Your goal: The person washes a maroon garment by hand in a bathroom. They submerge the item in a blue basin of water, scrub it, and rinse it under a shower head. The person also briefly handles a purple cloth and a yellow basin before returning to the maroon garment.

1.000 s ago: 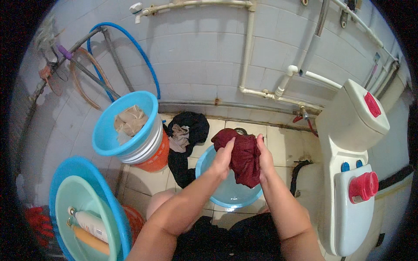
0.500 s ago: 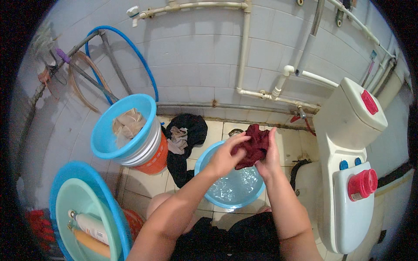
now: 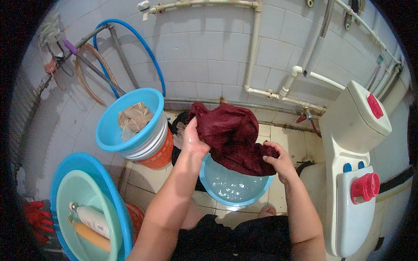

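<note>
A dark red cloth garment (image 3: 230, 137) is stretched out between my hands above a light blue basin (image 3: 235, 191) of water on the floor. My left hand (image 3: 193, 139) grips its left side, the fingers partly behind the fabric. At the lower right end, my right hand (image 3: 281, 163) pinches the cloth between thumb and fingers. The garment covers the basin's far rim. Behind it, dark clothing on the floor is mostly hidden.
Left of me, a blue basin (image 3: 102, 137) holding beige cloth tops an orange-and-white bucket (image 3: 159, 156). Nearer are nested basins (image 3: 56, 191) containing a white bottle (image 3: 93, 219). A toilet (image 3: 333, 161) with a red jar (image 3: 365, 188) on its lid stands right. Pipes (image 3: 250, 48) line the far wall.
The bunched red garment has been spread open and now spans the space between my hands. My left hand has moved left and my right hand slightly right and down. The view has shifted slightly.
</note>
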Action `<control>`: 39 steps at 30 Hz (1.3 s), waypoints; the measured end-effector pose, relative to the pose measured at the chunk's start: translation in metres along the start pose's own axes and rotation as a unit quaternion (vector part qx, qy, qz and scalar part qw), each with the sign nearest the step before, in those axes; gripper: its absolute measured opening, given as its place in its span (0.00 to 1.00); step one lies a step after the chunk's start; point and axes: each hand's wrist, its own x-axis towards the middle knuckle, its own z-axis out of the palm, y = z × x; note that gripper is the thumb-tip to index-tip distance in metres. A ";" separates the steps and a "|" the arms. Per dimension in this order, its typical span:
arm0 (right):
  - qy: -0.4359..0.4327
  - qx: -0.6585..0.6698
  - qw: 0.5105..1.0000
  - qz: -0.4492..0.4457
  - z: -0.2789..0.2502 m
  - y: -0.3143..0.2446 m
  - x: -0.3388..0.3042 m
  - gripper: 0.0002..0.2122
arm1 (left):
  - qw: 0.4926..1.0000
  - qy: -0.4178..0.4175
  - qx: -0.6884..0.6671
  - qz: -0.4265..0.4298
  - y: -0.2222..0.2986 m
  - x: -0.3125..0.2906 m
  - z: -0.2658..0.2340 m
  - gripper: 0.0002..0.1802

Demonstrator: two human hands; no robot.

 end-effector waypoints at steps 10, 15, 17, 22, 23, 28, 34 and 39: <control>-0.092 -0.267 0.952 -0.116 0.019 -0.008 -0.011 0.35 | 0.997 -0.070 0.008 -0.013 -0.013 -0.025 0.016 0.19; -0.134 0.112 0.982 -0.075 0.027 -0.016 -0.011 0.34 | 0.998 -0.056 -0.008 -0.040 -0.029 -0.031 0.018 0.19; -0.075 0.123 0.988 -0.052 0.026 -0.013 -0.005 0.29 | 0.996 -0.067 0.001 -0.052 -0.030 -0.035 0.022 0.19; 0.013 0.140 0.989 -0.040 0.016 -0.029 -0.004 0.15 | 0.995 -0.062 0.076 0.033 -0.023 -0.025 0.008 0.15; 0.024 0.135 0.990 -0.040 0.015 -0.029 -0.004 0.11 | 0.993 -0.080 0.083 0.035 -0.020 -0.025 0.007 0.14; 0.017 0.108 0.992 -0.065 0.013 -0.009 0.001 0.11 | 0.985 -0.035 0.160 0.054 -0.032 -0.024 -0.001 0.15; -0.047 0.022 0.999 0.016 0.011 -0.006 0.003 0.25 | 0.985 0.010 0.172 -0.001 -0.050 -0.009 -0.025 0.14; -0.115 -0.081 0.990 -0.013 0.017 0.005 0.000 0.23 | 0.965 -0.007 0.261 -0.002 -0.052 -0.015 -0.039 0.14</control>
